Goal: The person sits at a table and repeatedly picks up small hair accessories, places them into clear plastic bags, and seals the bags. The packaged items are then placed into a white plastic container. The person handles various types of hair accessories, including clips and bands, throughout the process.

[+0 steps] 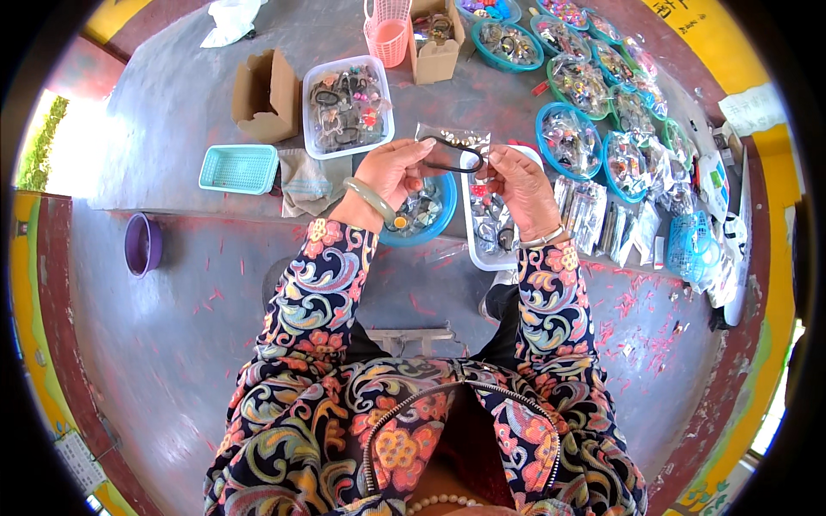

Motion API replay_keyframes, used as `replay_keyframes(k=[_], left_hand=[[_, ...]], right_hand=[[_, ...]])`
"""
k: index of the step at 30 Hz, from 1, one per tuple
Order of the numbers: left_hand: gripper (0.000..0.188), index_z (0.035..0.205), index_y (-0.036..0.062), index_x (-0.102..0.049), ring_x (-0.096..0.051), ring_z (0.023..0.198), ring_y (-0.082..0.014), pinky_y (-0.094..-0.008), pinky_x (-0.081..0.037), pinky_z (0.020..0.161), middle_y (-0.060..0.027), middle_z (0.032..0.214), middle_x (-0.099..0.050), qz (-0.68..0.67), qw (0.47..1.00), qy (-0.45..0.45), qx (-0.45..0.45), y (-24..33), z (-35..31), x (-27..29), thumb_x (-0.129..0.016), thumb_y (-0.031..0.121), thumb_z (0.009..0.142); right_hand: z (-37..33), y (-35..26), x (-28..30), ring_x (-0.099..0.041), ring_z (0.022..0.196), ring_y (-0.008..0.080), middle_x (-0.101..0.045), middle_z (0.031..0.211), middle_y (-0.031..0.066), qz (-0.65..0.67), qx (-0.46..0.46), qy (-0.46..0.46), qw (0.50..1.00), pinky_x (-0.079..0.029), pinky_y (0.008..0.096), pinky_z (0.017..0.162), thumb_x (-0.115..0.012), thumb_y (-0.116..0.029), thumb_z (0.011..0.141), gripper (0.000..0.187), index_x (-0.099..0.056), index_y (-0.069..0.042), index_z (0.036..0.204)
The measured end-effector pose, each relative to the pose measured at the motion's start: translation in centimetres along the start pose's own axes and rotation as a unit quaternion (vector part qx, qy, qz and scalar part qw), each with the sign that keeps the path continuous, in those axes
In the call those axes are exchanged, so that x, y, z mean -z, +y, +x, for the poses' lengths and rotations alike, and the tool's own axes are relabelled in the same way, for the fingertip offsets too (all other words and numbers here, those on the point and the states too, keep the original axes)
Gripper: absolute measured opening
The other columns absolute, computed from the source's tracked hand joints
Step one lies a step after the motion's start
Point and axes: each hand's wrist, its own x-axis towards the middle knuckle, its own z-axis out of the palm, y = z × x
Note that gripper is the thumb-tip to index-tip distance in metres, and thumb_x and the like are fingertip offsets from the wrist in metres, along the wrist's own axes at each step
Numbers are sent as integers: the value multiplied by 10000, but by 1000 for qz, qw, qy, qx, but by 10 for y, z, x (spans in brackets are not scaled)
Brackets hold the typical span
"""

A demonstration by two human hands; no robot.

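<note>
My left hand point(391, 176), with a pale bangle at the wrist, pinches one end of a black hair tie point(453, 166) stretched out as a loop. My right hand point(527, 189) is closed at the other end, thumb and fingers on the edge of a small clear plastic bag point(471, 138). Whether those fingers also grip the hair tie is hard to tell. Below the left hand is a blue bowl point(447, 219) of packaged pieces. Under the right hand stands a white tray point(472, 245) holding more hair ties and small packets.
Another white tray point(307, 142) of hair ties stands farther back, beside an open cardboard box point(280, 103). At left are a turquoise basket point(237, 185), a grey cloth point(303, 181) and a purple tub point(142, 245). Several filled blue bowls point(540, 129) and plastic sleeves point(581, 211) crowd the right.
</note>
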Motion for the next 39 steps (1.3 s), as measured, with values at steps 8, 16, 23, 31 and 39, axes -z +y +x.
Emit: replay_keyframes(k=[8, 16, 23, 31, 39], left_hand=[[215, 978, 20, -592, -589, 708, -104, -169, -340, 480, -90, 889, -644, 70, 996, -45, 25, 0, -7, -13, -562, 181, 839], [302, 971, 8, -596, -583, 664, -72, -151, -298, 449, -76, 848, -650, 164, 986, 14, -14, -3, -1, -9, -598, 271, 821], [293, 921, 20, -592, -604, 647, -75, -141, -251, 393, -80, 797, -649, 160, 986, 38, -37, -4, -5, -18, -577, 301, 840], [361, 939, 10, -582, -611, 651, -75, -147, -245, 384, -99, 797, -652, 177, 983, 51, -28, -6, -2, -15, -552, 357, 844], [348, 930, 7, -593, -506, 519, -43, -154, -265, 404, -99, 770, -656, 169, 984, 52, -31, -11, 1, -11, -536, 341, 852]], right_hand=[[8, 9, 2, -492, 615, 26, -606, 759, -18, -9, -6, 33, 999, -357, 164, 549, -609, -150, 811, 155, -608, -36, 915], [5, 4, -3, -479, 611, 29, -602, 738, -23, -56, -25, 24, 998, -351, 168, 558, -611, -185, 812, 170, -629, -37, 895], [6, 6, -8, -496, 630, 38, -617, 746, -9, -53, -18, 55, 997, -353, 181, 561, -589, -221, 829, 209, -650, -30, 886], [8, 11, -16, -489, 598, 41, -606, 715, 11, -71, 75, 101, 990, -371, 186, 540, -573, -172, 842, 205, -643, 21, 853], [10, 14, -12, -465, 589, 31, -580, 682, -11, -95, 80, 106, 987, -356, 172, 530, -572, -184, 844, 213, -647, 16, 849]])
